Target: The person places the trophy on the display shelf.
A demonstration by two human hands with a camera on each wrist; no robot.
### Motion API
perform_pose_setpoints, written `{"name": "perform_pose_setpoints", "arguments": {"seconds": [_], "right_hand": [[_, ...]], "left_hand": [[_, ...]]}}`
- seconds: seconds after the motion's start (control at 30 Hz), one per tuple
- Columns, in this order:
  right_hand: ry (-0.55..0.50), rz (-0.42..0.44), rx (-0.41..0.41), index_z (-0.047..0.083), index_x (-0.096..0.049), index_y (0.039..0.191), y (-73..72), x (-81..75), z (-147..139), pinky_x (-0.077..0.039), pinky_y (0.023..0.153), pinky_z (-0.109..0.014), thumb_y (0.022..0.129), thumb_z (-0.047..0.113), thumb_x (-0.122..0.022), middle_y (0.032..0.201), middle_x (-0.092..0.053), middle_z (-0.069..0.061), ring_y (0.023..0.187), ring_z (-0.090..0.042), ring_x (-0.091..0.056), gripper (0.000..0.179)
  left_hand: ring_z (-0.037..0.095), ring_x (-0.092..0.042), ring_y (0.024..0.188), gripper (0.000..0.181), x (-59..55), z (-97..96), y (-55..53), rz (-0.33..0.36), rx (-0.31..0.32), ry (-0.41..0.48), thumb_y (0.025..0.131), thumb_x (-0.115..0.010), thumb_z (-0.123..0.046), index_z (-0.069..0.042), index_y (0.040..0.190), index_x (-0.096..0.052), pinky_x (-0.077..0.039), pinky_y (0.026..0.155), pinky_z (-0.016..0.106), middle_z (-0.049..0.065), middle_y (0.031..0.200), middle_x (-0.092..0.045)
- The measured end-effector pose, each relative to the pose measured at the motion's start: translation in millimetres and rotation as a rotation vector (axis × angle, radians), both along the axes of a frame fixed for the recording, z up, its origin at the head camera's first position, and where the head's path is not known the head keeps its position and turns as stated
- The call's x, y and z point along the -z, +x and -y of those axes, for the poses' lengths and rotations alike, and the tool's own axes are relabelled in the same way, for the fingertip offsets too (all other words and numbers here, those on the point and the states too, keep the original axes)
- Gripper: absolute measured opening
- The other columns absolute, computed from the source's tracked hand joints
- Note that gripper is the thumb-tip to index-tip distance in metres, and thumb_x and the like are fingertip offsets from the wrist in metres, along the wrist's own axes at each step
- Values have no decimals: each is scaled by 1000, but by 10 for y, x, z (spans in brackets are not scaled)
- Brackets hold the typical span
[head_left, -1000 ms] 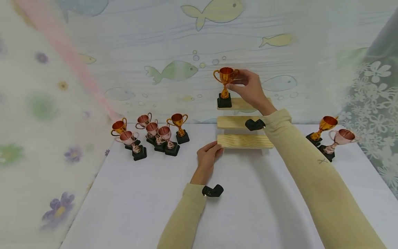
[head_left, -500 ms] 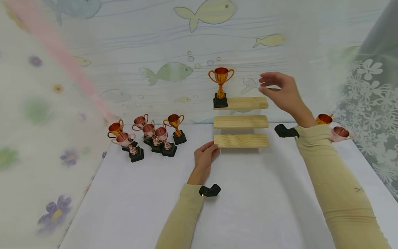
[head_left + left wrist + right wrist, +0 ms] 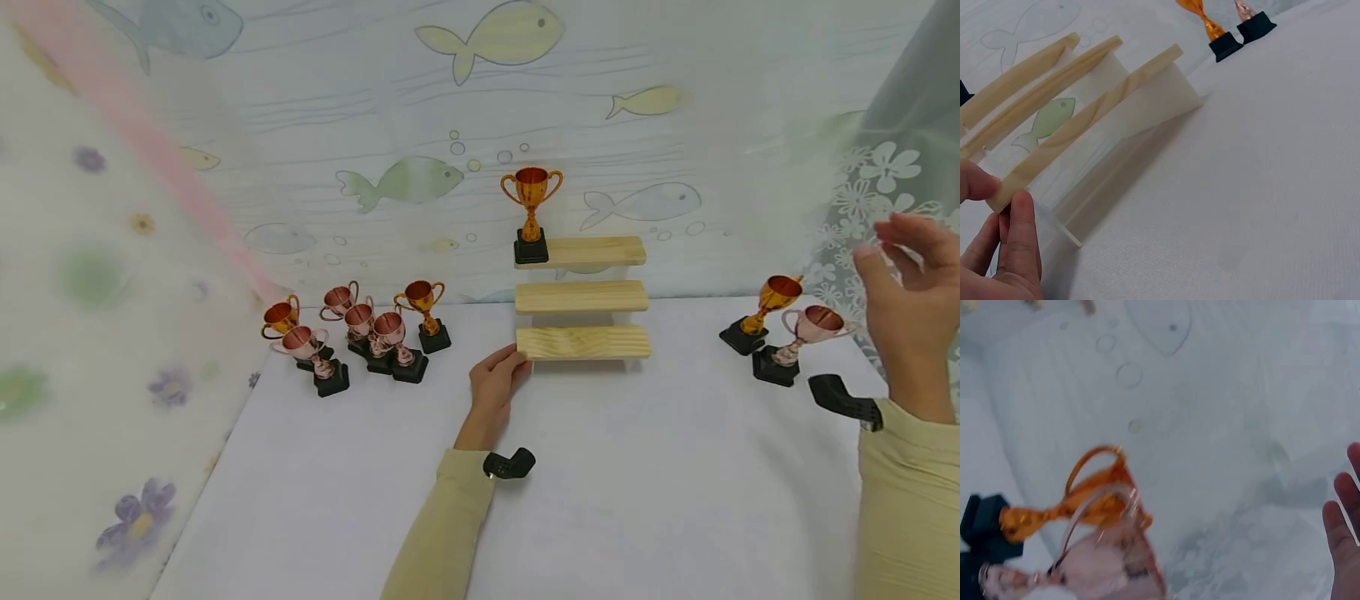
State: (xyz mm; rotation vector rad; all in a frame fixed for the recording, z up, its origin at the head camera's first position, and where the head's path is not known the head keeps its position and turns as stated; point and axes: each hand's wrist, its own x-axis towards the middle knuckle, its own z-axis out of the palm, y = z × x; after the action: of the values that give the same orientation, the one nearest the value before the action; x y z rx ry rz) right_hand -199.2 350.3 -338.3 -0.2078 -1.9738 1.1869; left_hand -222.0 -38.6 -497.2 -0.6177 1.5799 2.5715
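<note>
My left hand (image 3: 491,393) pinches the left end of the lowest board of a three-tier wooden display shelf (image 3: 588,342); the left wrist view shows thumb above and fingers below the board. A gold trophy cup (image 3: 531,200) with a black base stands upright at the left end of the top tier. At the far right, my right hand (image 3: 917,308) is raised with relaxed fingers and holds nothing. Left of it, a gold trophy (image 3: 771,302) and a rose-gold trophy (image 3: 810,332) stand close together on the table; both appear blurred in the right wrist view.
Several gold and rose-gold trophies (image 3: 388,329) cluster at the table's back left, some overlapping. A white cloth covers the table (image 3: 637,483). Behind the shelf hangs a curtain (image 3: 300,125) with printed fish, and a lace curtain (image 3: 855,200) hangs at the right.
My right hand has let go of the gold trophy on the top tier and moved far right, past the two trophies there. The left hand keeps its place at the shelf.
</note>
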Motion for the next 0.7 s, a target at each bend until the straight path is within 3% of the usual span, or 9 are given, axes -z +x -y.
{"name": "perform_pose_setpoints", "arguments": {"seconds": [0.13,0.3,0.53,0.7], "right_hand": [[32,173,122,23,-43,152,158,284,-248,-19,124,-19,103,16,-57,155,-40,11,148,-5,-30,51],[72,243,110,24,-24,161,220,725,-508,-5,126,-22,100,22,-61,167,-21,4,154,-7,-15,71],[-24,361,33,25,-7,164,192,1097,-624,-1,127,-25,96,26,-66,170,-6,5,156,-11,-4,90],[-50,318,0,21,-19,163,147,1232,-598,-9,127,-24,95,21,-69,168,-19,2,155,-10,-14,85]], "left_hand": [[18,-71,93,32,7,-7,-3,-2,-4,-10,90,-68,4,8,122,-68,-62,84,25,22,121,-66],[18,-70,93,32,-9,-11,8,-6,-12,-14,90,-68,5,8,122,-68,-62,85,25,22,120,-67],[17,-70,92,33,-8,-7,17,-15,-12,-13,90,-69,5,9,123,-68,-62,86,27,21,118,-67],[17,-70,90,32,-27,-6,18,-18,-7,-21,91,-68,4,9,122,-68,-62,84,26,22,119,-67]]}}
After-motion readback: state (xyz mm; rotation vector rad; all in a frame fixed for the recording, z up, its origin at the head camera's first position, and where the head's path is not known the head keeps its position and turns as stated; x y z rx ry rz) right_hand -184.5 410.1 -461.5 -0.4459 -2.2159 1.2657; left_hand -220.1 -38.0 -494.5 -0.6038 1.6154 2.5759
